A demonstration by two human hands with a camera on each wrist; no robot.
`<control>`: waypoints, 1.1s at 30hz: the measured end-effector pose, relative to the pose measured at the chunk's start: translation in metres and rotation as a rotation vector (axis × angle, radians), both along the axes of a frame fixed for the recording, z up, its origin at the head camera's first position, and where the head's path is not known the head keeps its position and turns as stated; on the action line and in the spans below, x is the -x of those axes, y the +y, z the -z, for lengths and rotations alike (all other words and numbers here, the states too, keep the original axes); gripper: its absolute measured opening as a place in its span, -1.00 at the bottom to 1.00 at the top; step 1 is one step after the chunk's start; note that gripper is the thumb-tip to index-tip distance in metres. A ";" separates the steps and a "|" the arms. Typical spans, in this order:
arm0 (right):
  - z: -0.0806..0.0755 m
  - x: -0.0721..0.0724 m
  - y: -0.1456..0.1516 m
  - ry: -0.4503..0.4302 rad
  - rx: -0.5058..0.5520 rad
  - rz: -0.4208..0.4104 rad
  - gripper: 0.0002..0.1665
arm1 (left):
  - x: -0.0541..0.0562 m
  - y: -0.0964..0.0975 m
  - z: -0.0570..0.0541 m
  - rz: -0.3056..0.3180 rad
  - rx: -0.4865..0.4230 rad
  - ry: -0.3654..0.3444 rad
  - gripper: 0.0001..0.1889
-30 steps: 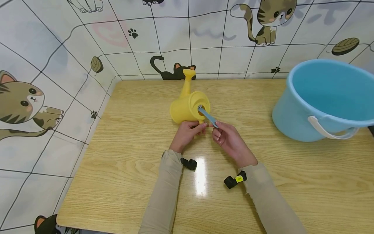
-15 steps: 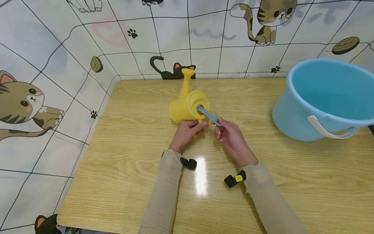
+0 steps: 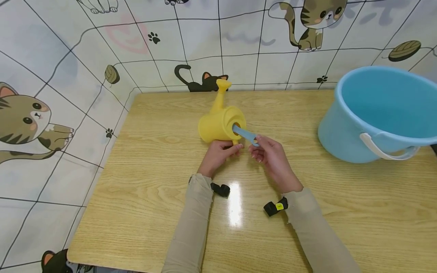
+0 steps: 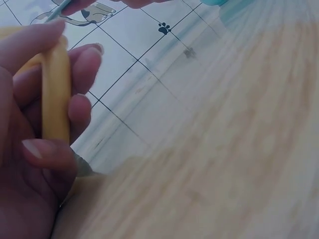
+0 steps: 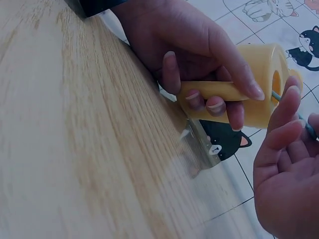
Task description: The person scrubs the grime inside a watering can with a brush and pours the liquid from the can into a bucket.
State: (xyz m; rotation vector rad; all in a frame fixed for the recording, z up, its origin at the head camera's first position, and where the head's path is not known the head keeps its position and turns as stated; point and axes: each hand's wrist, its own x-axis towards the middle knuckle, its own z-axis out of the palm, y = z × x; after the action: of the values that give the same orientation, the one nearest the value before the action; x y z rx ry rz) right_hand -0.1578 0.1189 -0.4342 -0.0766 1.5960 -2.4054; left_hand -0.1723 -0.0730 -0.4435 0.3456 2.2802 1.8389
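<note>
A yellow toy watering can [image 3: 215,129] is tipped on its side, spout toward the wall and round opening facing me. My left hand [image 3: 218,154] grips its handle [image 4: 56,99], fingers curled round the bar in the left wrist view. Between thumb and fingers, my right hand [image 3: 271,157] pinches a slim light-blue plastic tool [image 3: 244,132] with a hole near its held end. The tool's far end lies hidden inside the can's opening. In the right wrist view, the can [image 5: 254,59] sits beyond both hands, the tool [image 5: 308,127] entering it.
A large light-blue bucket [image 3: 348,132] with a white handle [image 3: 379,151] stands at the right on the wooden table [image 3: 143,189]. A wall covering [image 3: 239,41] with cartoon cats rises behind the table and along its left side.
The tool's pronged-looking tip, visible at the opening before, has gone inside the can. My right hand has shifted slightly up and right, and more of the held end shows. The left hand keeps its grip.
</note>
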 end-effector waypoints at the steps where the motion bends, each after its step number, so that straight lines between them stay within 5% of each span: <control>1: 0.000 0.000 0.000 0.007 -0.016 -0.007 -0.55 | 0.000 0.000 0.000 0.008 -0.007 -0.002 -0.61; 14: -0.007 0.003 0.021 0.137 -0.215 0.018 -0.61 | 0.000 -0.001 -0.001 0.025 -0.007 0.016 -0.64; 22: -0.011 0.005 0.021 0.235 -0.394 -0.055 -0.61 | -0.001 -0.004 0.002 -0.013 0.017 -0.011 -0.59; 29: -0.052 -0.010 0.024 0.331 -0.643 -0.074 -0.68 | 0.000 -0.004 0.003 0.016 -0.010 0.001 -0.61; 33: -0.040 -0.004 0.025 0.320 -0.636 -0.073 -0.66 | 0.000 -0.003 0.002 0.024 0.000 0.012 -0.61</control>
State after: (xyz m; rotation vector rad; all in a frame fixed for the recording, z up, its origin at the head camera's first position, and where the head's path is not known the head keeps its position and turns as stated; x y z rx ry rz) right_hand -0.1541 0.1436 -0.3944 -0.4041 2.3755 -1.7881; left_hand -0.1722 -0.0760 -0.4456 0.3836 2.2743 1.8302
